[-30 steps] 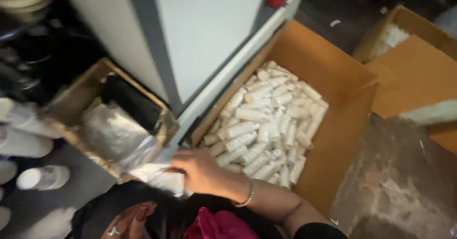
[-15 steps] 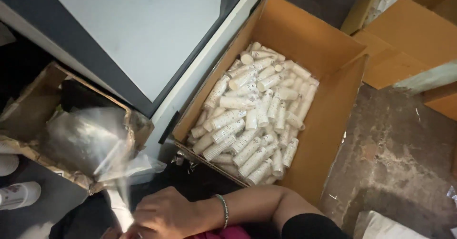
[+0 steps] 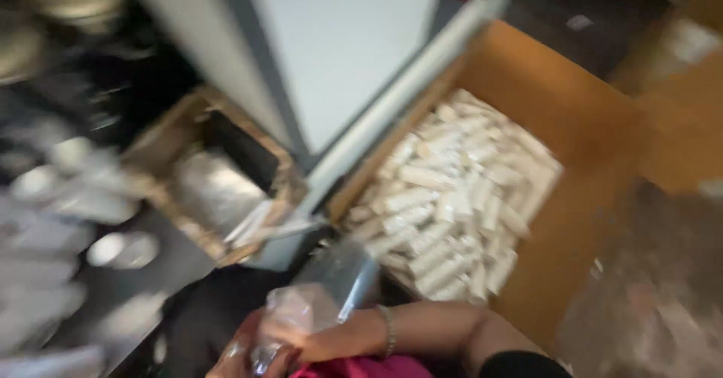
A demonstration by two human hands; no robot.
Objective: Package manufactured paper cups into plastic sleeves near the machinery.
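Since earlier, right hand (image 3: 301, 340) now clutches clear plastic bag (image 3: 305, 310).

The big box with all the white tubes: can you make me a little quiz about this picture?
1. True or false: the box is full of white tubes.
2. What do the hands hold: A) clear bag, B) a red ball, C) a book?
3. Where is the small box from the big one: left or right in the picture?

Key: 1 true. 2 A, the clear bag in the right hand and left hand. 3 left.
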